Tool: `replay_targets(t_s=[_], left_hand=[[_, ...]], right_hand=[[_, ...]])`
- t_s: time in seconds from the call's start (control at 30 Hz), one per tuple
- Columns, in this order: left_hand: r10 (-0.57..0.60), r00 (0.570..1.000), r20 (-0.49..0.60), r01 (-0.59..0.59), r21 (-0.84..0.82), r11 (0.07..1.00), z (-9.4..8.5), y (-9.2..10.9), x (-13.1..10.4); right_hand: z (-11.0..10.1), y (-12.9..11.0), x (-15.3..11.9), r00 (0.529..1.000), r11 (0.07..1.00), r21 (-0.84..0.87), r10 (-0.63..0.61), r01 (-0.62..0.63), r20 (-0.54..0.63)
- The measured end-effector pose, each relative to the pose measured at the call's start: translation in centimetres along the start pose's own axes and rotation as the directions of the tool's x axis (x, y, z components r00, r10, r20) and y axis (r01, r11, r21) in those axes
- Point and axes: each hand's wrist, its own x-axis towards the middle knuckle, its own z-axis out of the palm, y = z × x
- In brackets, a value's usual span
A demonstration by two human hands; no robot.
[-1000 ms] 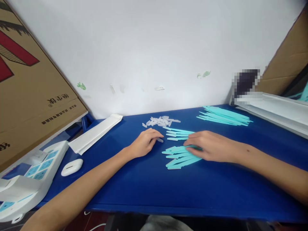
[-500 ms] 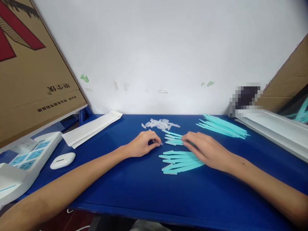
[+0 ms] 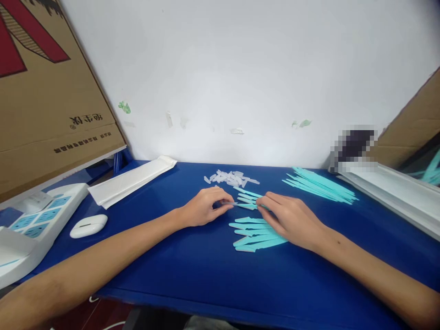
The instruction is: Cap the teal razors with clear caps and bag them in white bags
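Note:
My left hand (image 3: 210, 206) is closed in a pinch on a small translucent blade cap (image 3: 235, 204). My right hand (image 3: 288, 217) has thumb and fingers together on a teal eyebrow razor (image 3: 250, 206), whose blade end points left at the cap; whether the two touch I cannot tell. Just behind that razor lie several more teal razors, partly under my right fingers. Nearer me, a fanned group of teal razors (image 3: 256, 238) rests on the table, its handle ends hidden by my right hand. Beyond both hands lies a loose pile of translucent caps (image 3: 228, 178).
Another bundle of teal razors (image 3: 319, 185) lies at the back right, beside a white tray-like box (image 3: 395, 192). To the left are a white folded packet (image 3: 132, 181), a white earphone case (image 3: 88, 226) and a power strip (image 3: 48, 215). A cardboard box (image 3: 62, 110) leans there.
My hands have come closer together: the right has moved slightly left with the razor, bringing its end to the cap in my left hand. The view has tilted a little.

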Motion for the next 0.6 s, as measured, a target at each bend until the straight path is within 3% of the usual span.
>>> replay_targets(t_s=[0.47, 0.6], left_hand=[[0.136, 0.991, -0.017, -0.135, 0.048, 0.99, 0.2, -0.3, -0.2], [0.157, 0.987, 0.036, -0.159, 0.092, 0.983, 0.0, -0.1, -0.2]], right_hand=[[1.0, -1.6, 2.1, 0.996, 0.996, 0.058, -0.071, 0.074, -0.045], [1.2, -1.6, 1.6, 0.999, 0.996, 0.087, -0.031, 0.033, -0.029]])
